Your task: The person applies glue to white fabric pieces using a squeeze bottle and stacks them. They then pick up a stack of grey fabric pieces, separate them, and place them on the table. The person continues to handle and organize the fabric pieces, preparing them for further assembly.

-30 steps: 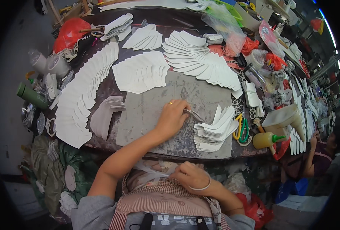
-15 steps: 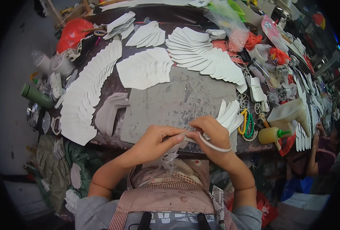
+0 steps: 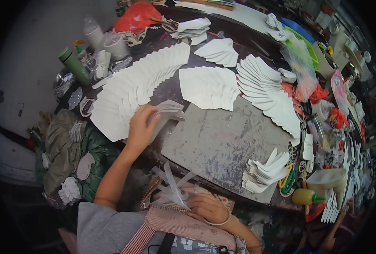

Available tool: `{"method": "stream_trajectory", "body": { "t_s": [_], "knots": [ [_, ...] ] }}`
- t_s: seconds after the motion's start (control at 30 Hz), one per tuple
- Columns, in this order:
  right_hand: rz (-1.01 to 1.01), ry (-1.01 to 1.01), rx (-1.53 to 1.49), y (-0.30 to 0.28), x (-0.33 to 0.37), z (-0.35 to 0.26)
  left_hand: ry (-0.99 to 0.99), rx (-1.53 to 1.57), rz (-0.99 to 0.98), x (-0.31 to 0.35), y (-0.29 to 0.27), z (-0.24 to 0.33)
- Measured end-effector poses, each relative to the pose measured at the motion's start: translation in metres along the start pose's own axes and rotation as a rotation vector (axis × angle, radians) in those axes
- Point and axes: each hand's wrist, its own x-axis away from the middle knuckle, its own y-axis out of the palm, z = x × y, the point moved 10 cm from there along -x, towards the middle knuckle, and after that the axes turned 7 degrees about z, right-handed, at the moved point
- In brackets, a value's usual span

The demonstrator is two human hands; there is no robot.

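Note:
My left hand point(image 3: 141, 127) reaches out over the near left of the table, its fingers curled over a small stack of greyish-white cut pieces point(image 3: 170, 109). Its fingertips are partly hidden against the stack. Low at my waist, my right hand point(image 3: 209, 208) is closed by the apron's pocket, with a bundle of translucent strips point(image 3: 174, 191) at its fingers. A pale loop point(image 3: 225, 219) circles the right wrist. On the grey board point(image 3: 222, 139) in front of me, a loose pile of white pieces point(image 3: 264, 171) lies at the near right.
Fanned rows of white pieces point(image 3: 133, 84) curve around the board's far side. Scissors with yellow and green handles point(image 3: 286, 182) and a yellow glue bottle point(image 3: 305, 197) lie at the right. A green flask point(image 3: 74, 66) stands far left. Another person's arm point(image 3: 334, 230) shows lower right.
The hands, which were together over the board's near edge, have parted. My left hand has moved out to the greyish stack; my right has dropped to the apron. The view has turned.

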Motion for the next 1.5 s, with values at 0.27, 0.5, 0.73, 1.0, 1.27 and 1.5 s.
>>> {"method": "stream_trajectory", "body": {
  "t_s": [0.27,0.5,0.73,1.0,1.27,1.5],
  "knots": [
    [0.01,0.13,0.024,-0.012,0.002,0.013,-0.021,-0.153,-0.282,-0.019,0.029,-0.023],
    [0.053,0.116,-0.014,-0.003,-0.001,0.01,0.055,-0.342,-0.261,-0.004,0.043,-0.01],
    [0.079,0.174,0.012,-0.013,0.008,0.013,-0.059,-0.16,-0.189,-0.016,0.048,-0.004],
    [0.113,0.194,0.046,-0.018,0.025,0.019,-0.121,0.333,-0.108,-0.021,0.036,-0.033],
    [0.244,0.228,0.03,-0.04,0.044,0.023,0.22,0.498,-0.584,-0.08,0.087,0.185],
    [0.325,0.285,0.15,-0.069,0.054,0.02,0.759,0.184,-0.928,-0.069,0.277,0.213]
  ]
}}
